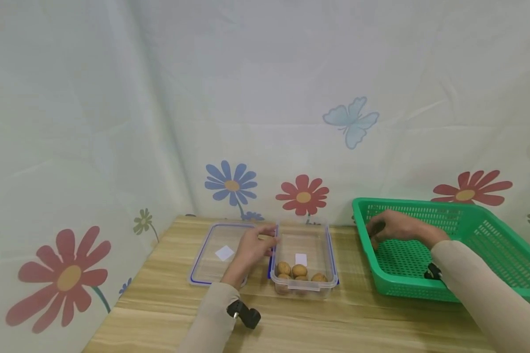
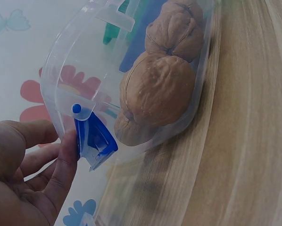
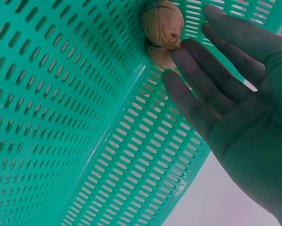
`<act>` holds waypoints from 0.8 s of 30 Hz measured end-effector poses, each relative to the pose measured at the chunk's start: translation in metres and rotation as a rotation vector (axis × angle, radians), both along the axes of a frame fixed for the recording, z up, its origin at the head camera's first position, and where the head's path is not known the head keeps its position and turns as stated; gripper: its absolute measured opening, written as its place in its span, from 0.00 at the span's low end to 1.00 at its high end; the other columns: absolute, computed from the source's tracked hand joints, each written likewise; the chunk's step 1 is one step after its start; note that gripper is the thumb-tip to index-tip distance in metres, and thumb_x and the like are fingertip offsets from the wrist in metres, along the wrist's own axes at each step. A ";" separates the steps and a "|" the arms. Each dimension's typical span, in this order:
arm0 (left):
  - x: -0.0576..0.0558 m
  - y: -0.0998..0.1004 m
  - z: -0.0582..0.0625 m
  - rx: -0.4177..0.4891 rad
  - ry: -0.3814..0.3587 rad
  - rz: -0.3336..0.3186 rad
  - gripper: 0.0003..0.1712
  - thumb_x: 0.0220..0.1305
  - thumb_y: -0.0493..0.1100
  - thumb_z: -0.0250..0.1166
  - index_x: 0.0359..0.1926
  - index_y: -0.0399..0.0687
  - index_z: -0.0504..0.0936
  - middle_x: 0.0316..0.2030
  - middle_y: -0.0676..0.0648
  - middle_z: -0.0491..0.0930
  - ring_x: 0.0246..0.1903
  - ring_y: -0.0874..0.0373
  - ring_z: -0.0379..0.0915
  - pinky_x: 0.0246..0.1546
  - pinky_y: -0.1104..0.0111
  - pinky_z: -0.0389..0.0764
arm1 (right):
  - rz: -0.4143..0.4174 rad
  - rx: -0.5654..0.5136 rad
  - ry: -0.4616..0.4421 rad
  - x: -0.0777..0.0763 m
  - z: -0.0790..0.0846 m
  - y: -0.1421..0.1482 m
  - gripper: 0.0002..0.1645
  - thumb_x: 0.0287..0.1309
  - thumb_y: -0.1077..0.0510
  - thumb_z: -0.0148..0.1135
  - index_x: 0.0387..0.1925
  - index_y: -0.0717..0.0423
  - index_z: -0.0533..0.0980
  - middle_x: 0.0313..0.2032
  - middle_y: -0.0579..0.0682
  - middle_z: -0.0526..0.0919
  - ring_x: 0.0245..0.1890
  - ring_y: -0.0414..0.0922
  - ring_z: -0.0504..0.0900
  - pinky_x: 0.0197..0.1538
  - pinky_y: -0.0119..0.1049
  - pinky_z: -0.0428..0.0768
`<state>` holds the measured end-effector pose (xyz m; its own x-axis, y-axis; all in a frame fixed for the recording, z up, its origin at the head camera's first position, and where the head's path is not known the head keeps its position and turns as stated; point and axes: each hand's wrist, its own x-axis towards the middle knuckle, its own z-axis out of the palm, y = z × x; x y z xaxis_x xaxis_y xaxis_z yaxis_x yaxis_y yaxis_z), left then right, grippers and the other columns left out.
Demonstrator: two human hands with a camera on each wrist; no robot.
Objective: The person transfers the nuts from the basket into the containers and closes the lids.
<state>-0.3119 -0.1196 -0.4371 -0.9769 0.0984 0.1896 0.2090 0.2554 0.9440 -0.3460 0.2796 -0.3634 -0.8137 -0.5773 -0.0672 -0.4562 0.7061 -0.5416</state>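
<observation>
A clear plastic food container [image 1: 304, 284] stands on the table with several walnuts [image 1: 299, 270] at its near end. My left hand [image 1: 252, 247] is at its left side. In the left wrist view, thumb and finger pinch the rim beside a hanging blue-edged latch [image 2: 95, 139]. My right hand [image 1: 395, 226] reaches down inside a green slotted basket [image 1: 397, 288], near its left wall. Its fingers are extended in the right wrist view, with fingertips right beside two walnuts [image 3: 163, 26] in the basket's corner.
The container's blue-edged lid [image 1: 231, 234] lies on the table to the left, partly behind my left hand, with a white label [image 1: 224, 253] on it. A flower-printed curtain [image 1: 265, 122] hangs behind the wood-grain table [image 1: 159, 294].
</observation>
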 end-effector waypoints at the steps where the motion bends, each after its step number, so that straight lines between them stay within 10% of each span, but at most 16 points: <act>1: 0.000 -0.001 0.000 0.000 0.000 0.001 0.24 0.71 0.33 0.68 0.66 0.32 0.80 0.56 0.33 0.82 0.29 0.51 0.86 0.36 0.62 0.93 | 0.006 0.001 -0.014 0.000 0.000 -0.001 0.17 0.62 0.66 0.73 0.51 0.69 0.84 0.46 0.55 0.89 0.49 0.56 0.87 0.49 0.49 0.90; 24: -0.002 0.001 -0.001 0.013 0.005 -0.002 0.24 0.71 0.31 0.67 0.66 0.32 0.80 0.55 0.33 0.82 0.30 0.50 0.87 0.35 0.64 0.92 | 0.046 0.156 -0.004 -0.004 -0.004 0.003 0.11 0.60 0.62 0.77 0.43 0.62 0.87 0.39 0.47 0.87 0.39 0.44 0.84 0.41 0.43 0.88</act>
